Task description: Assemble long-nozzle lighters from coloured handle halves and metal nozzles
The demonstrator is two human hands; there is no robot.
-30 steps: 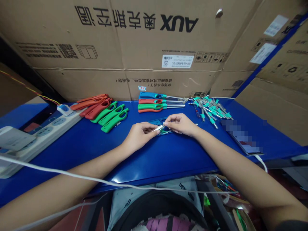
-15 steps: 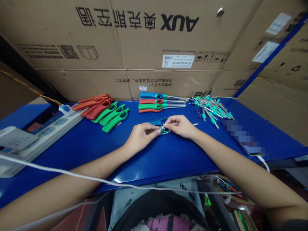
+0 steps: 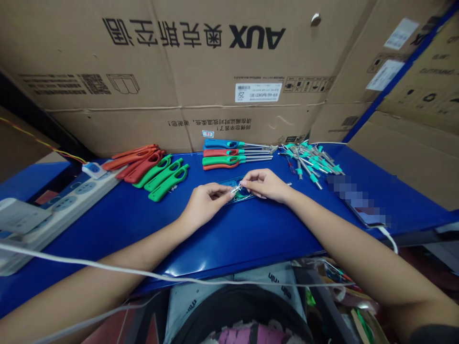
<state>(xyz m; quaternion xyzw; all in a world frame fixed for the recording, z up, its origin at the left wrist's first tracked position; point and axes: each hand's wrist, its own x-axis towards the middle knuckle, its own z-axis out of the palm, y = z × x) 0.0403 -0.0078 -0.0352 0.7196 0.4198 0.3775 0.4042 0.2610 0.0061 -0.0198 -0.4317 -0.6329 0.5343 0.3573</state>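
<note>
My left hand (image 3: 208, 203) pinches a small clear-and-metal part (image 3: 235, 189) between thumb and forefinger. Thin pale wire shows at the part's right end, where the closed fingertips of my right hand (image 3: 267, 185) grip it. Behind and below both hands lies a blue lighter handle shell (image 3: 229, 182), partly covered by my fingers. A green piece and loops of wire show beside it. The tip of a metal tube (image 3: 289, 184) sticks out past my right hand.
Long-nosed lighters (image 3: 222, 144) lie in a row at the back. Green handles (image 3: 168, 183) and red-orange handles (image 3: 145, 165) sit left, near a power strip (image 3: 81, 196). Metal rods with teal pieces (image 3: 315, 162) and a phone (image 3: 358, 203) lie right. A white cable (image 3: 143, 273) crosses in front.
The view has shifted slightly. My hands stay close together over the blue shell, and the small part's right end now shows pale wire at my right fingertips.
</note>
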